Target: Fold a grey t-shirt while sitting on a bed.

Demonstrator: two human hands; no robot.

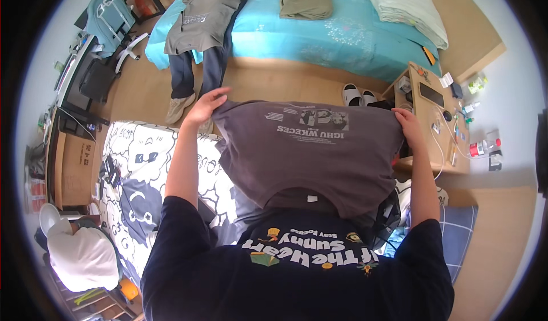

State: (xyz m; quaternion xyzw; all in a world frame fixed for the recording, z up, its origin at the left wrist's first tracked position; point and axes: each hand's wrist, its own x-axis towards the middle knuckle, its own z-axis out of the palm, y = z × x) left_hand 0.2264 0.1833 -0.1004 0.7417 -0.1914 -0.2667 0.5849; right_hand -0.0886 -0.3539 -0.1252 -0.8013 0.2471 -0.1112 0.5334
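Both hands are pinched shut on a dark grey T-shirt (311,161), held spread out in front of the person's chest. The left hand (204,105) grips one corner of the hem and the right hand (407,122) grips the other, set wide apart so the cloth hangs taut and flat between them. Its collar end drops against the person's own dark printed shirt, and the print on the grey fabric reads upside down from above. Held this way, the shirt appears to be stretched smooth, clear of the cartoon-patterned bedsheet (137,172) below on the left. Across the wooden floor stands a bed with a turquoise cover (354,35), carrying a folded olive garment (305,4) and a stack of pale folded bedding (408,7). Another person (202,30) at that bed's edge holds up a grey garment. On the right a small wooden counter (425,121) bears a dark phone, cables and small bottles.
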